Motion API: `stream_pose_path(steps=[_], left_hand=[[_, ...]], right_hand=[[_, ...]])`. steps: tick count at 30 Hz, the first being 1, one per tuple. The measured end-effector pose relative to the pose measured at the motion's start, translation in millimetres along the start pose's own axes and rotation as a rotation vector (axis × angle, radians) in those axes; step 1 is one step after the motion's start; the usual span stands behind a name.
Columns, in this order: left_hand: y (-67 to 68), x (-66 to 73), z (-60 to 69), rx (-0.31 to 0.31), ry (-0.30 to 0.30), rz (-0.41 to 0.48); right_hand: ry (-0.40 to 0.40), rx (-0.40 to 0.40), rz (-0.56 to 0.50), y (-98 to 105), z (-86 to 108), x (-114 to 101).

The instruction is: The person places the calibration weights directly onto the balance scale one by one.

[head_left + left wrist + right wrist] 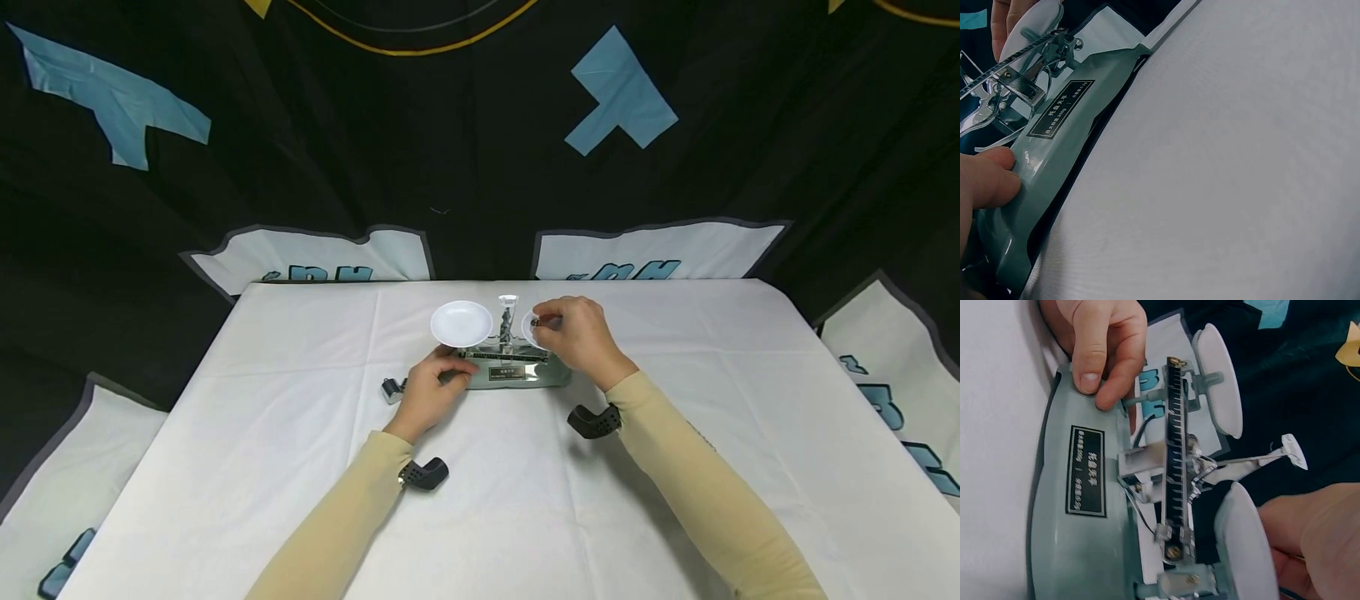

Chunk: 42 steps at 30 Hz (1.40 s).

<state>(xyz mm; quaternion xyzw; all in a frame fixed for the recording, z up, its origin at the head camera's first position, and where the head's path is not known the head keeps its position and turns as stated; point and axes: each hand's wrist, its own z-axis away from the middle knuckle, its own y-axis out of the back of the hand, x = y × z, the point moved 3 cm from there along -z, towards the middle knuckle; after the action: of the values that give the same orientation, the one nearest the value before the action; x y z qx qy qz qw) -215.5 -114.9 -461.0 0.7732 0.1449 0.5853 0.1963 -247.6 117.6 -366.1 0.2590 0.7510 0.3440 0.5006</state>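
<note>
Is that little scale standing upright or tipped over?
Upright: in the head view, the scale's green base rests on the white cloth, its left dish above, facing up.

The balance [557, 375] is standing near the far edge of the table [247, 500], about midway between the far corners. The left pan [461, 323] and right pan [1247, 550] are sitting atop its ends. The left hand [429, 392] is resting on its left end, a small object [391, 390] lying just leftward; the right hand [581, 333] is hanging over the right pan.
</note>
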Motion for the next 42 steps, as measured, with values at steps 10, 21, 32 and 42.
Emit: stream_pose_path(steps=[10, 21, 32, 42], left_hand=[[0.9, -0.3, 1.2, 0.005, -0.006, -0.005], [1.8, -1.9, 2.6, 0.008, -0.012, 0.003], [2.1, -0.3, 2.5, 0.009, -0.024, 0.010], [0.3, -1.5, 0.4, 0.007, -0.031, 0.025]], right_hand=[[-0.024, 0.077, 0.011, 27, 15.2, 14], [-0.066, 0.121, 0.046, 63, 46.3, 43], [-0.085, 0.005, 0.129, 78, 88.3, 75], [-0.067, -0.170, 0.134, 68, 112.0, 88]])
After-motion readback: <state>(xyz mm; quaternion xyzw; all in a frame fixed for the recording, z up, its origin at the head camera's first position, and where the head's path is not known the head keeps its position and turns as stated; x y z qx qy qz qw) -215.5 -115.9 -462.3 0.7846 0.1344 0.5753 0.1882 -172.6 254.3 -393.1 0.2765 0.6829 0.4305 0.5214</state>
